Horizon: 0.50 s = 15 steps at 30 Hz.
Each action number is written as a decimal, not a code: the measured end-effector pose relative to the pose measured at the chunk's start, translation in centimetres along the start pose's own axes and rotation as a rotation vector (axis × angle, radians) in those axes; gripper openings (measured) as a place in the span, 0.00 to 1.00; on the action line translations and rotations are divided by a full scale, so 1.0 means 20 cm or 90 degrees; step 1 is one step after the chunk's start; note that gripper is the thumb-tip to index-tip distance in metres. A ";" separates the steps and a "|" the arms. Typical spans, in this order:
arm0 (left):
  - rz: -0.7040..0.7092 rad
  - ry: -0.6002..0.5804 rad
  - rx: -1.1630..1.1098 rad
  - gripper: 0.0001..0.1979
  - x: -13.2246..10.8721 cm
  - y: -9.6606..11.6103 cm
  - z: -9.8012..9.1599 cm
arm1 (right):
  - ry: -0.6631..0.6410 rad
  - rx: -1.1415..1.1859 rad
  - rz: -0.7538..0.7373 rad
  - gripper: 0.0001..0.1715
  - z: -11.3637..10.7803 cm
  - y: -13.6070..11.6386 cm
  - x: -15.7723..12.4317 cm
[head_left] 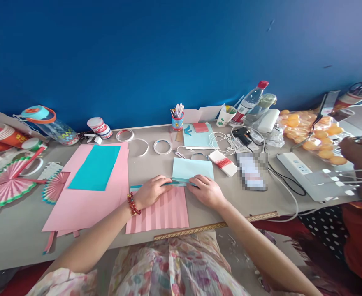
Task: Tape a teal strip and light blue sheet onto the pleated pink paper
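Observation:
A pink pleated paper point(165, 213) with a teal strip along its far edge lies on the table in front of me. My left hand point(153, 192), with a red bead bracelet point(133, 204) at the wrist, pinches the folded paper at that far edge. Opposite it, my right hand point(207, 192) presses its fingers on the same fold, at the right end. Just beyond the fingertips, a light blue paper point(193, 167) reaches away from me. Whether it is joined to the pink paper is hidden by my fingers.
Pink sheets point(88, 209) carry a teal sheet point(96, 168) on the left, near paper fans point(10, 185). A pen cup point(177, 121), tape rolls point(163, 146), earphones, a blurred phone point(251, 170) and a power strip point(296, 164) surround the work. Another person's hand point(358, 154) is at right.

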<state>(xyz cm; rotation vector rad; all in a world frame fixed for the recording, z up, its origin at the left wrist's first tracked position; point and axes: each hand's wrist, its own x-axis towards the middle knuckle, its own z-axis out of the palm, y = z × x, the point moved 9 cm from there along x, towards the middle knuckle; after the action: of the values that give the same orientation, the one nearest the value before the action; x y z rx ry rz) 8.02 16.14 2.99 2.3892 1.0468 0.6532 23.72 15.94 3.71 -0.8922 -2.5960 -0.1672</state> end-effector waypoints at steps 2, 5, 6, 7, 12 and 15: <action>0.002 -0.002 -0.003 0.15 0.00 0.00 0.00 | -0.003 0.013 0.006 0.12 0.00 0.00 0.00; 0.007 -0.008 0.004 0.16 0.00 0.00 0.01 | 0.008 0.012 0.000 0.12 0.00 0.00 0.00; 0.009 -0.009 0.005 0.16 0.00 0.00 0.01 | 0.012 0.006 -0.004 0.12 -0.01 0.00 0.00; 0.010 -0.010 0.005 0.16 0.00 0.00 0.01 | 0.015 -0.003 -0.007 0.12 -0.01 0.00 0.00; 0.013 -0.016 0.011 0.16 -0.01 0.00 0.01 | 0.021 -0.044 -0.020 0.12 -0.01 -0.01 0.00; 0.023 -0.019 0.022 0.15 -0.01 0.01 0.01 | 0.028 -0.046 -0.022 0.12 -0.02 -0.02 0.01</action>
<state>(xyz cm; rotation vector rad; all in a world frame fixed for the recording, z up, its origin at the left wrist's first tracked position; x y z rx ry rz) 8.17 15.86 2.87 2.4449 1.0128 0.6147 23.56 15.61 4.19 -0.8595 -2.5806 -0.2874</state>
